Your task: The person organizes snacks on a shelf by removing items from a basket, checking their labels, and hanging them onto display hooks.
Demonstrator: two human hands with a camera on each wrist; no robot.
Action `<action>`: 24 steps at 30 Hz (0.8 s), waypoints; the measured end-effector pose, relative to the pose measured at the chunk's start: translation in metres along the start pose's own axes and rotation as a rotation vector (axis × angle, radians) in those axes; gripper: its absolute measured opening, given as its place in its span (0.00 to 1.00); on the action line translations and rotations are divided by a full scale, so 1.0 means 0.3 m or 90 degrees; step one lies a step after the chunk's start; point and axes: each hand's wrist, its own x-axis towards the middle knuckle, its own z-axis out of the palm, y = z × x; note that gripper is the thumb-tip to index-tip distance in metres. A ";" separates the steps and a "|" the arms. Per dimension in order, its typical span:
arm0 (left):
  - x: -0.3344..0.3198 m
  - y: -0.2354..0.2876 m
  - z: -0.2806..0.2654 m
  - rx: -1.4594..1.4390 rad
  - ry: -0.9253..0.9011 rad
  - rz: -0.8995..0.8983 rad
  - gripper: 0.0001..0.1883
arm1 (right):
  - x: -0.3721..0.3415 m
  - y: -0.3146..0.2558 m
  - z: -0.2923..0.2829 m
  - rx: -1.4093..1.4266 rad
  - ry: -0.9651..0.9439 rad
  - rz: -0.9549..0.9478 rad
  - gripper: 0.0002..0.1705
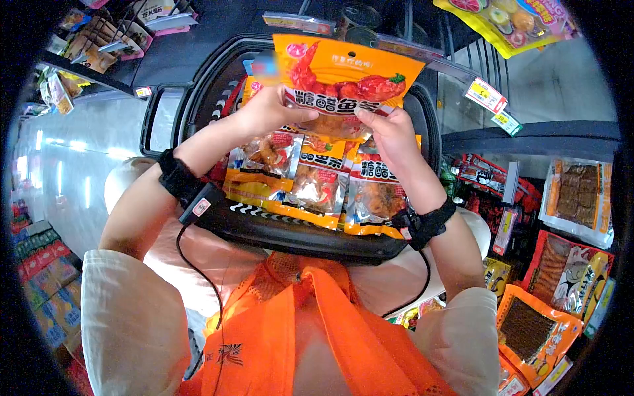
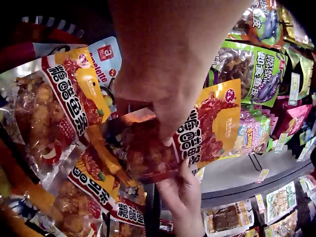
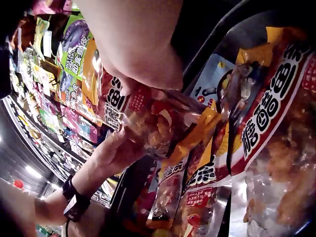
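Note:
An orange snack bag (image 1: 353, 72) with a clear lower window is held up over a black basket (image 1: 310, 245). My left hand (image 1: 267, 111) pinches its left side, thumb on the front. On the opposite side my right hand (image 1: 394, 137) pinches it the same way. Through the window in the right wrist view, reddish-brown pieces show inside the bag (image 3: 155, 121). Several matching snack bags (image 1: 317, 188) lie in the basket beneath. A light blue packet (image 2: 106, 61) lies among them in the left wrist view. The fingers behind the held bag are hidden in the head view.
Shelves with price tags (image 1: 485, 96) run along the back and right. Packaged snacks (image 1: 538, 330) hang low at the right, and a yellow bag (image 1: 512, 23) hangs at the top. The basket's handle (image 1: 158, 119) sticks out left, over the shiny floor (image 1: 79, 158).

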 end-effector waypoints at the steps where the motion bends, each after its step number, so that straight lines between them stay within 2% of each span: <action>1: -0.002 -0.014 0.010 0.002 0.028 0.042 0.12 | -0.001 0.002 -0.002 -0.001 -0.002 0.001 0.15; 4: 0.012 -0.034 0.009 -0.023 0.036 0.031 0.12 | 0.001 0.005 -0.008 -0.015 -0.015 0.019 0.16; 6: 0.016 -0.038 0.004 0.044 0.058 0.031 0.12 | 0.007 0.006 -0.007 0.005 -0.042 0.036 0.17; 8: 0.020 -0.036 0.001 0.005 0.105 0.069 0.11 | 0.006 0.004 0.003 -0.029 -0.059 0.049 0.18; 10: 0.020 -0.032 -0.001 -0.031 0.112 0.060 0.10 | 0.002 0.006 0.008 -0.062 -0.074 0.059 0.20; 12: 0.018 -0.020 -0.003 -0.038 0.106 0.095 0.10 | -0.004 0.019 0.003 -0.168 -0.088 0.039 0.21; 16: 0.003 0.015 0.001 -0.105 0.089 0.083 0.12 | 0.005 0.039 -0.004 -0.148 -0.067 -0.059 0.20; 18: -0.005 0.030 -0.006 0.027 -0.007 -0.020 0.15 | -0.009 0.025 -0.003 -0.123 -0.063 -0.063 0.20; 19: -0.043 0.117 0.015 0.061 -0.019 0.005 0.17 | -0.010 0.023 -0.007 -0.153 -0.053 -0.061 0.20; 20: -0.026 0.054 0.029 0.006 0.006 0.045 0.17 | -0.011 0.015 -0.008 -0.184 -0.040 -0.062 0.19; 21: -0.023 0.050 0.035 0.029 0.027 0.077 0.16 | -0.023 0.004 0.004 -0.132 -0.045 -0.077 0.19; 22: -0.023 0.055 0.043 0.052 0.046 0.112 0.16 | -0.033 -0.012 0.006 -0.159 -0.056 -0.086 0.21; 24: -0.022 0.034 0.039 0.061 0.034 0.117 0.14 | -0.046 -0.032 0.001 -0.228 -0.072 -0.041 0.24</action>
